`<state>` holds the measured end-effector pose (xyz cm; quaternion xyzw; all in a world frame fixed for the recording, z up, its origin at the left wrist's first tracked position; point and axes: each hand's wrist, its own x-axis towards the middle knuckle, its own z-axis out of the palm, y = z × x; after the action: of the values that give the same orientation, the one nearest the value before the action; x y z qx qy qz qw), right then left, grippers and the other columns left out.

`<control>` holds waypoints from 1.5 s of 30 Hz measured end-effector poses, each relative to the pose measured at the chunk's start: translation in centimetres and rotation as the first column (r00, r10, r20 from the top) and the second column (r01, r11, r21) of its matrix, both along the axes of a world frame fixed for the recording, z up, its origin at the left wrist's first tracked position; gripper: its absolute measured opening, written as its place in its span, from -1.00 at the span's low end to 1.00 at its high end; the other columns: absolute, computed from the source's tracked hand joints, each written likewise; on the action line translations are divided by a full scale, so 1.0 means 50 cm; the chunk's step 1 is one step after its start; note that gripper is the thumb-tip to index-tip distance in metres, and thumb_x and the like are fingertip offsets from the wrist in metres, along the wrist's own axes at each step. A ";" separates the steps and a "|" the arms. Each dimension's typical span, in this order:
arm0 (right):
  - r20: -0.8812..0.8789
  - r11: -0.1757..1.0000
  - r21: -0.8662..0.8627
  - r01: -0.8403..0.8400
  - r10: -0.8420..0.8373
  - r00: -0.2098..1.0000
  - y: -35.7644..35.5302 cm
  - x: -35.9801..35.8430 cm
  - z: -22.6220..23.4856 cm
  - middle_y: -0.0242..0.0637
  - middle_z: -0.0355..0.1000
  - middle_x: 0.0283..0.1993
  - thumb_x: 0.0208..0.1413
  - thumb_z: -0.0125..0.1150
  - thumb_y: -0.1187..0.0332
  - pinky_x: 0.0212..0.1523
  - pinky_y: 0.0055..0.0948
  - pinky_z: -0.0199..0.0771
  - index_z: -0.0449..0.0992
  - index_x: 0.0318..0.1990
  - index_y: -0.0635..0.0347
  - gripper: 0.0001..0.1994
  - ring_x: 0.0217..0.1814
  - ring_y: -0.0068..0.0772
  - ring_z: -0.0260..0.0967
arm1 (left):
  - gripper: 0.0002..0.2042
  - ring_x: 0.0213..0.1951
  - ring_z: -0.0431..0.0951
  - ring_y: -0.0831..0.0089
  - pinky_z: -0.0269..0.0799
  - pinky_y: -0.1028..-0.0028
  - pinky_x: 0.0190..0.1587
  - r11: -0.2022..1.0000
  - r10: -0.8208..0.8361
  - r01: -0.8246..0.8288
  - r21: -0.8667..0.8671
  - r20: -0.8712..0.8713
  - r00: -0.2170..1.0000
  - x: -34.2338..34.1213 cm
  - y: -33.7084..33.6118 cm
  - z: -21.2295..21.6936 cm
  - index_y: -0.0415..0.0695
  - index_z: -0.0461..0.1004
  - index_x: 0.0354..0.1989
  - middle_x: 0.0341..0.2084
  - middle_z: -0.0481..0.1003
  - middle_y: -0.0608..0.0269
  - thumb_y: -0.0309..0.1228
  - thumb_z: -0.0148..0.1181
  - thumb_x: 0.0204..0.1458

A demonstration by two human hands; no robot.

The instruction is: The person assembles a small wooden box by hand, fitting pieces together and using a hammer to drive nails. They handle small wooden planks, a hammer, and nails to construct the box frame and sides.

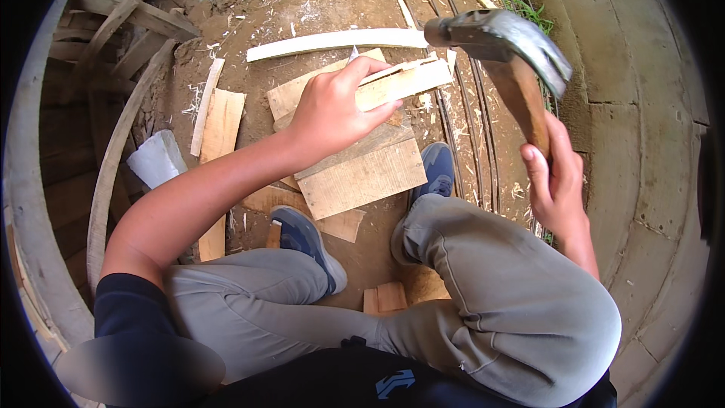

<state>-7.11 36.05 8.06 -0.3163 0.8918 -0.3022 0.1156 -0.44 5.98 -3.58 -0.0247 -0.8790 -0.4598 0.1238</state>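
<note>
At frame centre, the left hand [330, 113] pins a thin wood strip [400, 83] on stacked boards [362, 174], while the right hand [555, 181], grip closed on a raised hammer [506, 49], seems mid-nailing; a true downward strike comes next.

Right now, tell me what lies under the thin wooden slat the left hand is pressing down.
The thin wooden slat rests on stacked flat boards on the dirt ground. The left hand covers its near end, so the contact there is hidden. The right hand holds a hammer raised.

One hammer [502, 49], two hands [328, 113], two blue shoes [306, 238].
</note>
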 end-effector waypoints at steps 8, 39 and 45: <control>-0.107 1.000 -0.005 -0.023 0.023 0.994 -0.009 0.002 -0.027 0.10 0.57 -0.22 0.34 0.22 0.34 -0.23 -0.26 0.57 0.35 0.29 0.24 -0.57 -0.29 -0.03 0.63 | -0.58 -0.15 0.73 0.28 0.62 0.37 -0.09 1.000 0.006 -0.008 0.017 0.128 0.992 -0.005 -0.007 0.005 -0.22 0.51 0.01 -0.18 0.68 0.02 -0.34 0.49 0.01; 0.062 1.000 0.003 0.028 -0.028 0.998 -0.026 0.014 -0.055 0.14 0.57 -0.20 0.34 0.23 0.29 -0.25 -0.13 0.53 0.40 0.28 0.17 -0.59 -0.25 0.18 0.59 | -0.57 -0.12 0.73 0.28 0.61 0.36 -0.08 1.000 -0.016 0.015 0.004 0.159 0.987 -0.004 0.002 0.017 -0.22 0.51 0.02 -0.17 0.68 0.00 -0.36 0.50 0.01; -0.004 0.996 -0.080 0.044 -0.044 0.999 -0.017 0.019 -0.070 0.15 0.57 -0.26 0.34 0.22 0.28 -0.28 -0.11 0.50 0.40 0.29 0.14 -0.58 -0.29 0.19 0.57 | -0.57 -0.13 0.73 0.31 0.60 0.37 -0.08 0.999 -0.021 0.016 0.032 0.159 0.987 -0.007 0.001 0.020 -0.21 0.51 0.02 -0.16 0.68 0.01 -0.35 0.51 0.00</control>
<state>-6.17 35.19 4.54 -0.3018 0.8862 -0.3390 0.0936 -0.79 6.04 -2.60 0.0058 -0.8787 -0.4748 0.0491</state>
